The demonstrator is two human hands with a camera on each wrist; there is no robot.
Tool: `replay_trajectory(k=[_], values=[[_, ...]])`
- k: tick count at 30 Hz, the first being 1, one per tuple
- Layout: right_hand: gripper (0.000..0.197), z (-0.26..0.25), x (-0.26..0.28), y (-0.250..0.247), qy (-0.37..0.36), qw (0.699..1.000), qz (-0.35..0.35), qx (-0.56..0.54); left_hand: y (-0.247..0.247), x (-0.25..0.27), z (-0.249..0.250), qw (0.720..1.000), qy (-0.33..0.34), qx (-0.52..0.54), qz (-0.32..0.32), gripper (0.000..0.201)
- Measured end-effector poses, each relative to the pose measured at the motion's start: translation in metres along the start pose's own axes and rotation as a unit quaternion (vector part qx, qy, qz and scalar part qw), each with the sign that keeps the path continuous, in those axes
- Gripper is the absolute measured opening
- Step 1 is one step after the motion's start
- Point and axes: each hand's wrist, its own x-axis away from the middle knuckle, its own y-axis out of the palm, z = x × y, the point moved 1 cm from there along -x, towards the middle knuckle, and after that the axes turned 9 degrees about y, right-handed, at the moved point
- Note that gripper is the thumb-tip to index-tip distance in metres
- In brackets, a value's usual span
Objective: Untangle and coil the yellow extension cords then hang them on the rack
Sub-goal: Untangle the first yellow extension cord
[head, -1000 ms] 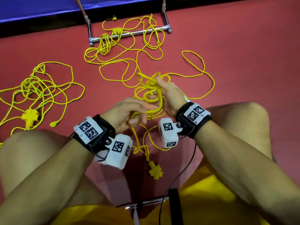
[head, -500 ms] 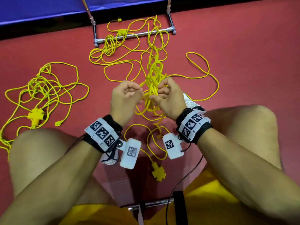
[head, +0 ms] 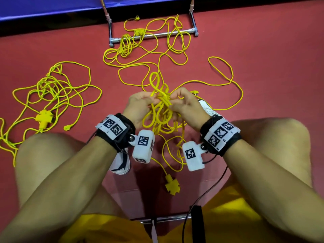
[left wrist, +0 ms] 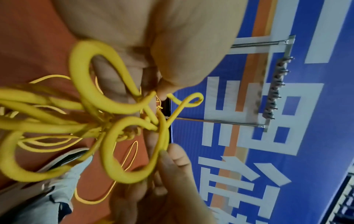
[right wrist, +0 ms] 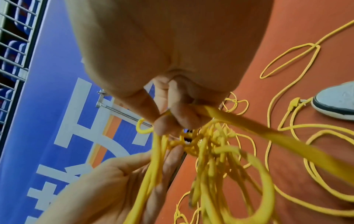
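Observation:
A knotted bundle of yellow extension cord (head: 162,111) hangs between my two hands above the red floor. My left hand (head: 148,98) pinches strands on its left side, and the pinch (left wrist: 153,97) shows close up. My right hand (head: 175,98) grips strands on its right, its fingers curled round a cord (right wrist: 166,119). The cord's yellow socket block (head: 172,187) lies between my knees. The rack's metal base (head: 152,36) stands at the far edge, and its hook bar (left wrist: 275,89) shows in the left wrist view.
A second tangled yellow cord (head: 52,92) with its socket block (head: 43,118) lies at the left. Another yellow cord (head: 126,48) is draped over the rack's base. Loose loops (head: 228,81) spread to the right. A blue wall (head: 52,7) rises behind the rack.
My left hand rose from under the bundle to the level of the right. The loops stretched up tall half a second ago and now stand lower between my hands.

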Motion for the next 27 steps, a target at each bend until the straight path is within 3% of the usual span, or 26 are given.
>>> replay_trajectory(k=[4,8,11,14,17,22,24,27], values=[[0.021,0.006,-0.016,-0.019,0.012,0.985,0.137,0.106,-0.011,-0.009,0.006,0.998,0.017,-0.025,0.063,0.019],[0.023,0.011,-0.018,-0.03,0.003,0.962,0.15,0.23,-0.031,-0.027,0.008,0.991,0.038,-0.07,0.109,0.019],[0.015,0.005,-0.013,-0.032,0.001,0.949,0.196,0.248,-0.038,-0.031,0.013,0.988,0.044,0.025,0.148,0.021],[0.017,0.002,-0.011,-0.039,0.004,0.934,0.259,0.244,-0.044,-0.036,0.022,0.965,0.066,0.144,0.209,0.025],[0.016,0.002,-0.009,-0.038,0.017,0.937,0.264,0.228,-0.045,-0.037,0.02,0.96,0.053,0.141,0.237,0.028],[0.023,0.01,-0.008,-0.028,0.069,0.955,0.14,0.253,-0.026,-0.025,0.005,0.994,0.0,0.046,0.1,0.02],[0.029,0.013,-0.01,-0.026,0.063,0.955,0.132,0.258,-0.019,-0.018,0.002,0.998,-0.012,0.011,0.059,0.015],[0.029,0.009,-0.01,-0.026,0.036,0.978,0.135,0.155,-0.005,-0.004,-0.003,0.998,-0.053,-0.021,-0.014,0.014]])
